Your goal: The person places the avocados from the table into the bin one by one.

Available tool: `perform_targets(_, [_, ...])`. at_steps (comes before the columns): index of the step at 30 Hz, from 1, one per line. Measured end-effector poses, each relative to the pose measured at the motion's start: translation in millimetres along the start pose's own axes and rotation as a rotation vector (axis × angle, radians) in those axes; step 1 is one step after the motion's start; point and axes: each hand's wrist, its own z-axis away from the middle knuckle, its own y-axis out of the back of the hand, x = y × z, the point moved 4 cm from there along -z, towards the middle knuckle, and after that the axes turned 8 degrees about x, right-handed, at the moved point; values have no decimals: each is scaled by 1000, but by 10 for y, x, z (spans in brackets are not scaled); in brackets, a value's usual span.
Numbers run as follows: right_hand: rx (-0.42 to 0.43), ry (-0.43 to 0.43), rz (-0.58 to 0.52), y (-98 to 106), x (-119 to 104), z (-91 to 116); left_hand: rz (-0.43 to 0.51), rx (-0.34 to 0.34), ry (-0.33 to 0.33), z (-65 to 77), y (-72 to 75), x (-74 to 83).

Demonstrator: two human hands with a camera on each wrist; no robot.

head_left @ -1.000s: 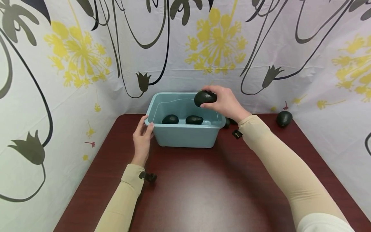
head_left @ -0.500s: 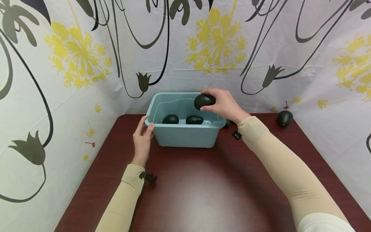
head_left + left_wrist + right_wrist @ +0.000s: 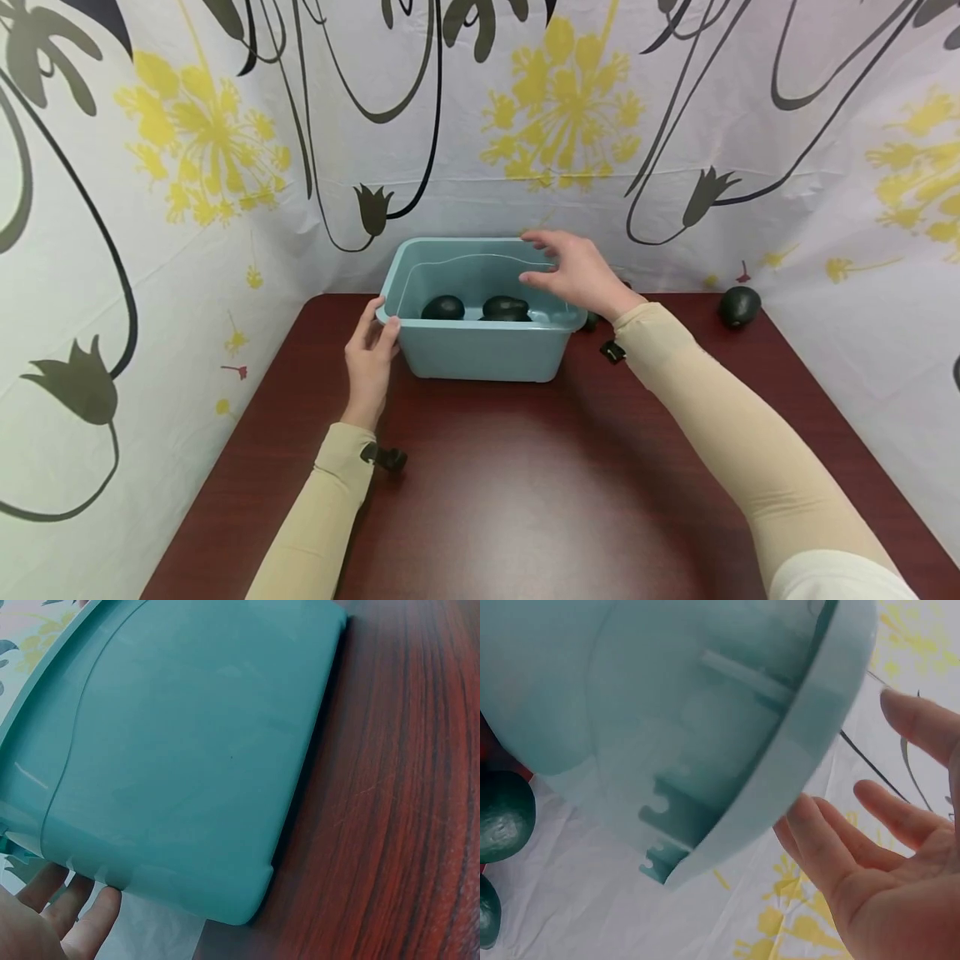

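A light blue plastic bin [image 3: 480, 354] stands upright on the table near the back wall. My left hand [image 3: 367, 362] grips its front left corner, the thumb at the rim and the fingers along the left side, as the left wrist view shows [image 3: 71, 911]. Inside, one dark green avocado [image 3: 443, 307] lies at the left, and more avocados [image 3: 505, 306] lie close together at the middle, partly hidden by the front wall. My right hand [image 3: 573, 268] hovers over the bin's right side with fingers spread and nothing between them. The right wrist view shows it near the rim.
Another avocado [image 3: 739, 307] lies at the table's back right corner. Beside the bin's right side are avocados [image 3: 504, 816], mostly hidden in the head view by the bin and right arm. Patterned cloth [image 3: 480, 150] hangs behind the dark red table [image 3: 495, 483].
The avocado that my right hand held over the bin has dropped inside, by the middle one. The right fingers have spread. My left hand has stayed on the bin's corner.
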Motion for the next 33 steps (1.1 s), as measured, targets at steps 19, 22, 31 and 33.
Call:
perform_targets(19, [212,-14,-60,346,498,174,-10,-2,-17,0,-11,2])
perform_targets(22, [225,-27,-47,379,581,203,-4,-4,-16,4,-11,6])
perform_targets(31, [213,-61,-34,384,798,262,-9,7,-6,10,-19,-3])
perform_targets(33, [207,-79,-26,370,864,278,-16,5,-3,14,-19,-10])
